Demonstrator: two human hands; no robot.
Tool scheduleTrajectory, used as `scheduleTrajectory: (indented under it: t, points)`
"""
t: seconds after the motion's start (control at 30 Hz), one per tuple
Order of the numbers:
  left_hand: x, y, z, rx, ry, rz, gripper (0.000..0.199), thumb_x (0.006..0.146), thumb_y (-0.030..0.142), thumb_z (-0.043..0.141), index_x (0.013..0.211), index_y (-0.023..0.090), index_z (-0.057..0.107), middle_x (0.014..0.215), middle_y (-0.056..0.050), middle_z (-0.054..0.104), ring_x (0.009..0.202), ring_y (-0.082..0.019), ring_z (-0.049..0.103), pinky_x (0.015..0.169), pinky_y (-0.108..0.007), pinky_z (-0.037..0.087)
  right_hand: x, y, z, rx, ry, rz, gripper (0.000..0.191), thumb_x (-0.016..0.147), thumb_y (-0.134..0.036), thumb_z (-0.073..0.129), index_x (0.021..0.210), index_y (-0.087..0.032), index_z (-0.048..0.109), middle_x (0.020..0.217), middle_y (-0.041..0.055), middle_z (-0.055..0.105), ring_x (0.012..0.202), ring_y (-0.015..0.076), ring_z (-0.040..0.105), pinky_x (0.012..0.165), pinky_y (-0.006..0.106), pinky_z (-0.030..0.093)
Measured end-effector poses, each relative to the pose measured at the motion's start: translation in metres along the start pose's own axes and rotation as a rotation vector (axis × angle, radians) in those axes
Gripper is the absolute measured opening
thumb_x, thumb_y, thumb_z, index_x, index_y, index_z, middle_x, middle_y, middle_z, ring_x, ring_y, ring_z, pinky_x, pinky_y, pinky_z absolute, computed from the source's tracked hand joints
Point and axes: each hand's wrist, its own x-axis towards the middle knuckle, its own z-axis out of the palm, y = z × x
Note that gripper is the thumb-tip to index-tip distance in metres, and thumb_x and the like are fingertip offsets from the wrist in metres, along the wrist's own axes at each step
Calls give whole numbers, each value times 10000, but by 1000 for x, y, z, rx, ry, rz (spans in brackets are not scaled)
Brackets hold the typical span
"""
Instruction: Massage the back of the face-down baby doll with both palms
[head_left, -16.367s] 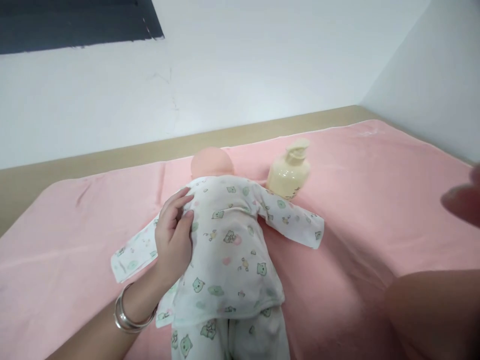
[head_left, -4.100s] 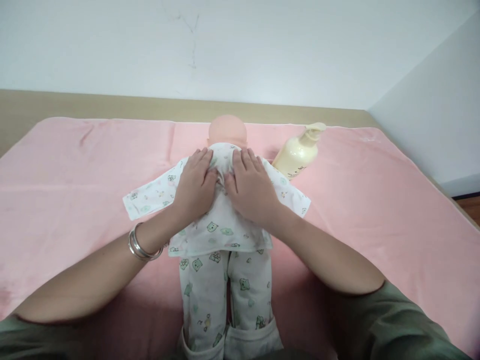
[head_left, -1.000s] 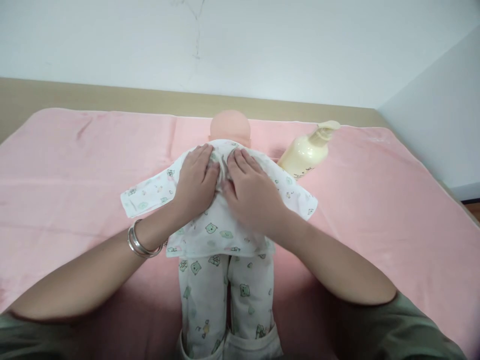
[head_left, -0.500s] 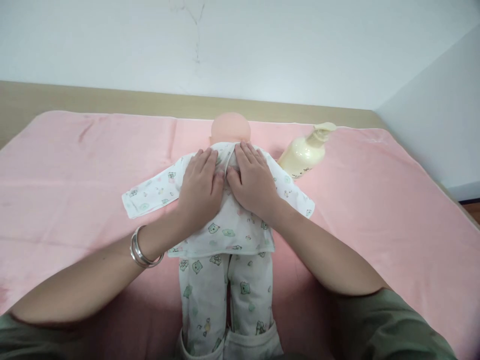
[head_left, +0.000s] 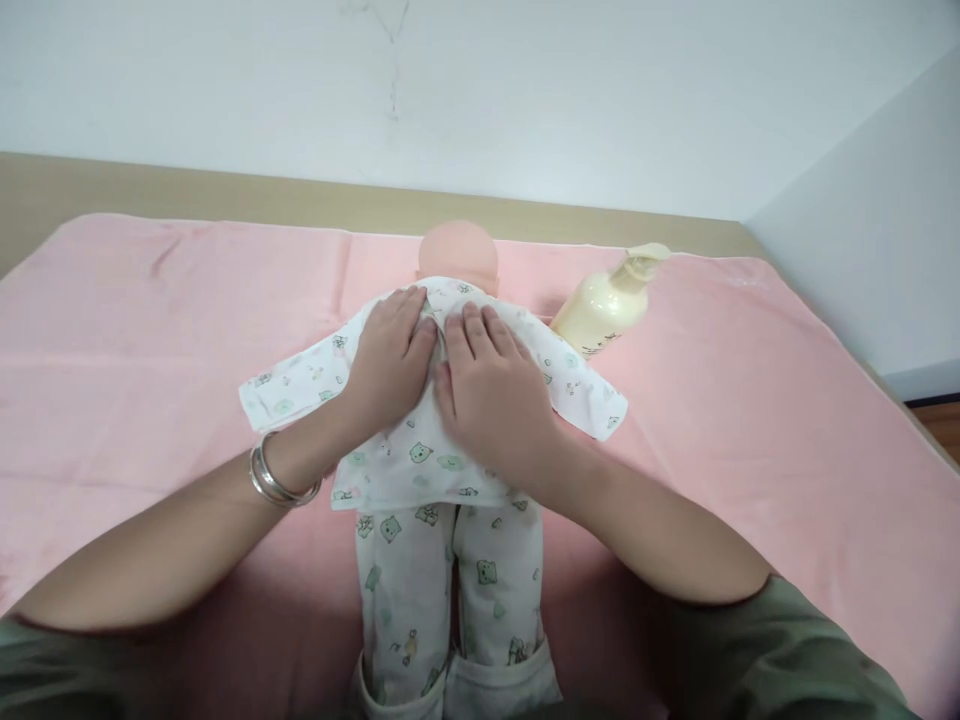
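Observation:
A baby doll [head_left: 457,250] in a white printed top [head_left: 427,465] and matching trousers [head_left: 409,590] lies face down, its bare head away from me. Across the left upper back of the top rests my left hand [head_left: 391,355], fingers stretched out flat. Beside it my right hand [head_left: 495,385] also lies open on the top, a little lower, with its fingers pointing toward the doll's head. Neither hand grips anything. The sleeves spread out to both sides. Both trouser cuffs are folded up at the bottom of the view.
A pale yellow pump bottle [head_left: 606,305] lies tilted near the doll's right-hand sleeve. Under everything is a pink mat [head_left: 135,370] on a light wooden surface [head_left: 225,190]. A white wall [head_left: 525,100] stands behind, with another wall on the right.
My right hand has slid down the doll's back toward me. The left hand stays at the upper back, shifted slightly. More of the collar shows.

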Motion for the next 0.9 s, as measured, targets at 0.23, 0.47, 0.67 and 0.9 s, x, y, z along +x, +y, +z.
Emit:
scheduleTrajectory:
  t: [0.23,0.47,0.67,0.9]
  points:
    - [-26,23,-1,47,-16,94,594,1029,328,341,1519,52,532,1640,-197,502,1595,-353,381,1338,-589,297,33,30,2,187,-49,162,631,1089,-308,377,1626,23,381,1693,202,412,1615,329,356,1364,504,305]
    - [9,7,-11,-34,-86,-111,596,999,356,324,1458,94,601,1556,-157,606,1490,-301,528,1319,-495,372,-1,-2,-1,24,-2,35,618,1088,-300,378,1607,33,416,1676,251,415,1591,421,372,1312,588,360]
    - [7,7,-12,26,-89,-62,633,1021,370,284,1466,35,584,1542,-186,613,1469,-315,543,1309,-506,376,5,7,-2,144,-60,23,604,1088,-298,357,1635,-49,411,1728,162,359,1643,375,278,1353,576,297]
    - [-31,31,-6,15,-70,81,623,1029,303,321,1552,16,498,1699,-171,425,1639,-325,302,1368,-543,258,39,33,4,262,-117,199,703,1074,-325,379,1665,36,259,1763,215,234,1679,322,178,1394,531,181]
